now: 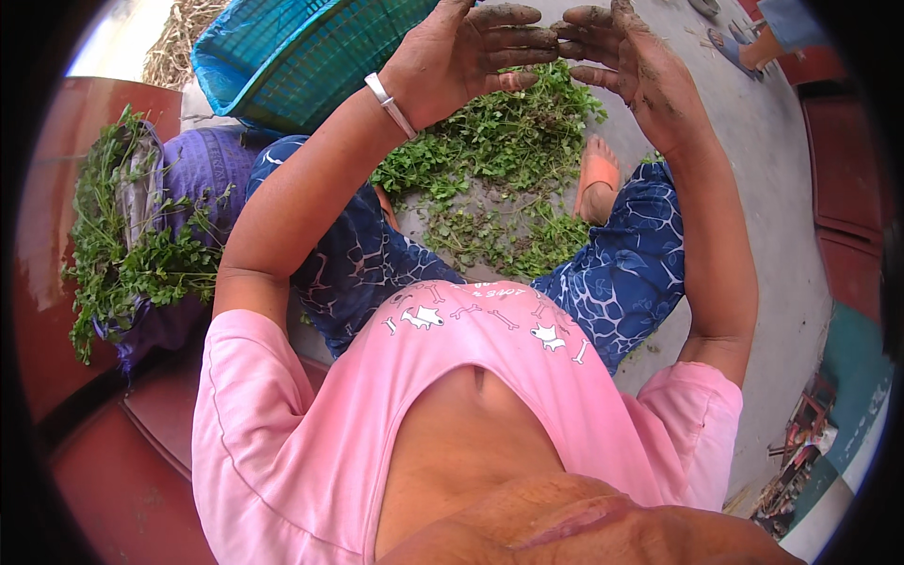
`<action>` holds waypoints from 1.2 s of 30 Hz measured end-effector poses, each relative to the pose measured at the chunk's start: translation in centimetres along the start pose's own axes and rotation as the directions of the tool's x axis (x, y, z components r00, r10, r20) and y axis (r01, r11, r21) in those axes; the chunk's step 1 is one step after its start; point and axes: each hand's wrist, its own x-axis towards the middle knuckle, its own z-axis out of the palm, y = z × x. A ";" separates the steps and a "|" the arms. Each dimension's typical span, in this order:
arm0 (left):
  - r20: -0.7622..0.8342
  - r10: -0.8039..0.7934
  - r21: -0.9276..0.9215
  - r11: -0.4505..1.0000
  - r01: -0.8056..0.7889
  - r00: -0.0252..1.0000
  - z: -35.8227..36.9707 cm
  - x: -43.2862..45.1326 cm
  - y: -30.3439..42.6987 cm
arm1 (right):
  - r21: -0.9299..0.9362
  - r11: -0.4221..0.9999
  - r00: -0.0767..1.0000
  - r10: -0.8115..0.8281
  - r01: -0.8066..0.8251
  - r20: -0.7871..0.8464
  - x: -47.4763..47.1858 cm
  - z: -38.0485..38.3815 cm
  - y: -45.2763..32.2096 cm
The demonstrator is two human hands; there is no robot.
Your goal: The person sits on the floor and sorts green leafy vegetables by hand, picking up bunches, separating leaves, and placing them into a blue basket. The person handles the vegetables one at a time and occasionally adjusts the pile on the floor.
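Note:
My left hand (pixel 467 62), a silver bangle on its wrist, is raised at the top of the view. Facing it is my right hand (pixel 628 70), with the fingertips of both nearly meeting. Dark soil coats the fingers of each. Neither holds anything, and the fingers are apart. Below them on the concrete floor, between my feet, lies a heap of leafy green herbs (pixel 494 145) with dirt among the stems. Looser sprigs (pixel 544 244) are scattered closer to me. The upper edge of the picture cuts off part of both thumbs.
A blue-green plastic lattice basket (pixel 311 70) with blue plastic sheeting stands beyond my left arm. Left of my knee is a purple woven sack (pixel 208 166), with more leafy stems (pixel 141 261) at its mouth. Another person's sandalled foot (pixel 745 55) is at upper right. Sticks and debris (pixel 794 452) lie lower right.

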 end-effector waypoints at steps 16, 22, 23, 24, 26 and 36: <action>0.153 -0.022 -0.036 0.999 0.027 0.988 0.4 0.0 -0.4 | -0.597 0.775 0.969 -0.248 0.205 0.011 0.6 1.6 1.1; 0.151 -0.016 0.009 1.000 0.015 0.988 1.6 -0.6 -0.1 | -0.354 0.911 0.976 -0.213 0.213 0.038 2.2 -1.1 1.9; 0.150 -0.014 0.024 1.000 0.011 0.989 1.8 -0.7 0.0 | -0.285 0.941 0.983 -0.177 0.181 0.041 2.2 -1.5 1.9; 0.111 0.018 0.062 0.998 -0.025 0.994 1.6 -0.7 0.1 | -0.229 0.965 0.992 -0.127 0.126 0.009 2.2 -1.2 1.7; 0.036 0.086 0.142 0.986 -0.090 0.996 1.1 -0.7 0.0 | -0.110 0.994 0.999 -0.022 0.017 -0.048 2.0 -0.4 1.0; 0.163 0.653 0.675 0.473 -0.567 0.739 0.8 1.4 -1.8 | -0.087 0.994 0.993 -0.058 0.067 0.107 2.2 1.3 1.5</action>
